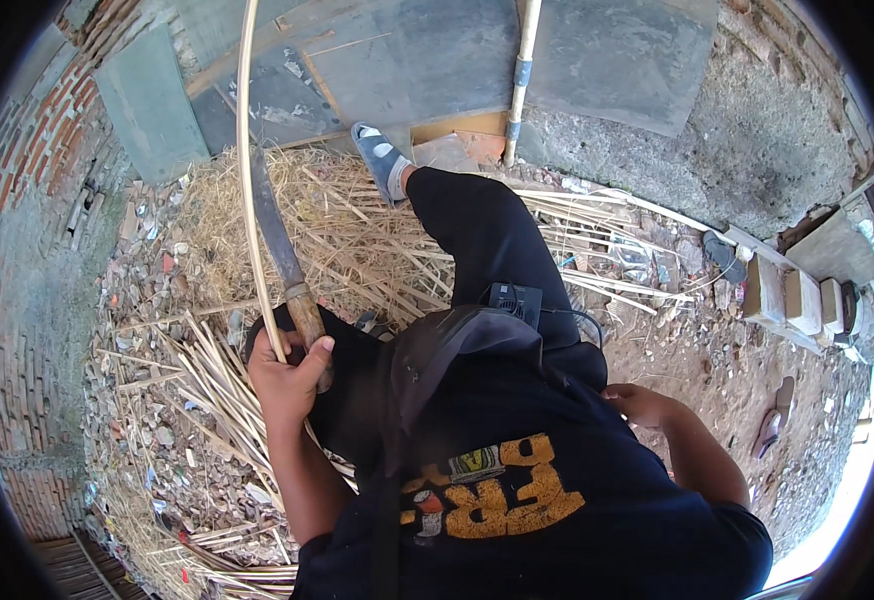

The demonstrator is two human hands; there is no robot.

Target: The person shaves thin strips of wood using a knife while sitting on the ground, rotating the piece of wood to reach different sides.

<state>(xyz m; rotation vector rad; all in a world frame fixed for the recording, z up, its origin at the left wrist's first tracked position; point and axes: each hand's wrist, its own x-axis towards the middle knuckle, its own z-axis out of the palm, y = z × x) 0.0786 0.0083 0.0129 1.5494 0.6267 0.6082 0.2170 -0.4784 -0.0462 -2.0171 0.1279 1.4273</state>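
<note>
My left hand (285, 388) is closed around the wooden handle (303, 316) of a machete, and its long dark blade (274, 228) points up and away from me. The same hand also grips a long pale bamboo strip (245, 150), which rises beside the blade and runs past the top of the view. At my right side, my right hand (641, 405) is held low next to my dark shirt, with its fingers curled inward. The shirt partly hides those fingertips, so whatever they hold cannot be made out.
Bamboo strips (219, 385) lie piled on the rubble at left, and more strips (597, 235) lie at right. Straw-like shavings (222, 215) spread ahead. Grey panels (407, 70) and a pipe (523, 75) stand at the back. Blocks (802, 300) and a sandal (769, 432) are at right.
</note>
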